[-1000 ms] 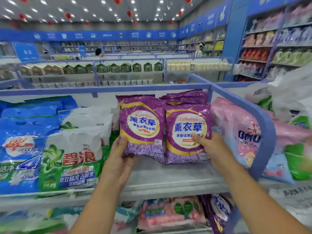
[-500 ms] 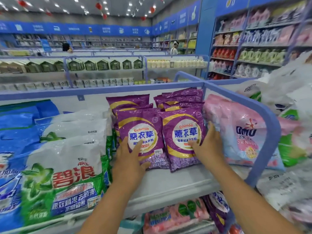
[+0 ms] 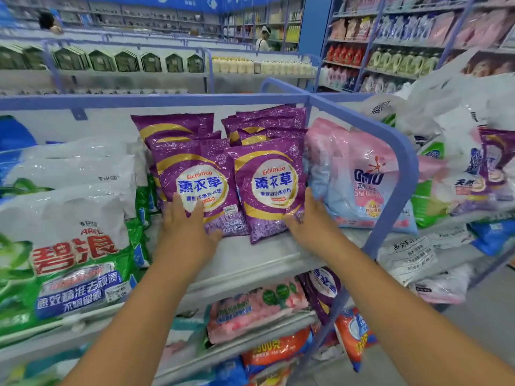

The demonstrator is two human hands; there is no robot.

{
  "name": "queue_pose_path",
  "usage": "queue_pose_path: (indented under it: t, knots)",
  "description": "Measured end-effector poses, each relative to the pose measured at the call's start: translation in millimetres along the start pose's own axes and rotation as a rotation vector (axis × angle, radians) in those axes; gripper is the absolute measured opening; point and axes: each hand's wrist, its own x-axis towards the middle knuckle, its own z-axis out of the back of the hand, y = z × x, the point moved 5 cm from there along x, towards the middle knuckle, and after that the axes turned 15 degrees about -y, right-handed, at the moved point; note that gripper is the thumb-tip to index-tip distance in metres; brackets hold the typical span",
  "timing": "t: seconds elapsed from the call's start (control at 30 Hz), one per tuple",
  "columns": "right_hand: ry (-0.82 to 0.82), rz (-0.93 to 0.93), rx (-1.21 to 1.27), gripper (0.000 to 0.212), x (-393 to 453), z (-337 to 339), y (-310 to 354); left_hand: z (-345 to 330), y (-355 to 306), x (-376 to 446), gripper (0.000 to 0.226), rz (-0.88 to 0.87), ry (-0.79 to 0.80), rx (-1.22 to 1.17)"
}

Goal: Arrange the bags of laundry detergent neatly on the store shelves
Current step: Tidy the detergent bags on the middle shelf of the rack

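Two upright purple bags (image 3: 231,185), labels forward

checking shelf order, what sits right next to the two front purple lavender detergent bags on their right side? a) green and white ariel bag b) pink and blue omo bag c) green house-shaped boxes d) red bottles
b, the pink and blue omo bag leans beside the right front purple lavender bag.

Purple bags (image 3: 269,188) read "Eichimoo", the green-white bag (image 3: 72,246) "ARIEL", the pink bag (image 3: 362,176) "OMO".
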Motion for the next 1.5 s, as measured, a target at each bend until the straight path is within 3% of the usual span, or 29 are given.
queue_pose_path:
  t: [0.17, 0.47, 0.77, 1.0, 1.23, 1.37, 1.5]
  knots:
    - [0.027, 0.227, -0.093, 0.073, -49.4, 18.1, -12.1, 3.0, -39.2, -49.2, 0.070, -0.136, -0.034, -0.022]
    - [0.196, 0.527, -0.024, 0.068, -144.2, 46.3, -107.9, -33.9, -104.7, -173.2, 0.071, -0.087, -0.238, 0.051]
    - [0.338, 0.419, -0.051, 0.074, -150.6, 76.4, -241.2, -112.1, -175.3, -263.8, 0.074, 0.049, -0.046, 0.128]
    - [0.390, 0.258, -0.114, 0.073, -129.2, 63.4, -280.0, -157.9, -178.6, -258.0, 0.074, 0.085, 0.109, 0.072]
    - [0.367, 0.228, -0.232, 0.069, -106.1, 28.1, -293.2, -222.4, -167.5, -232.1, 0.067, 0.190, 0.150, -0.050]
    - [0.361, 0.231, -0.297, 0.069, -91.2, 4.4, -297.5, -261.9, -161.6, -220.5, 0.058, 0.470, 0.294, -0.252]
    - [0.376, 0.258, -0.350, 0.069, -85.7, -4.6, -299.8, -289.4, -163.6, -203.8, 0.043, 0.717, 0.317, -0.500]
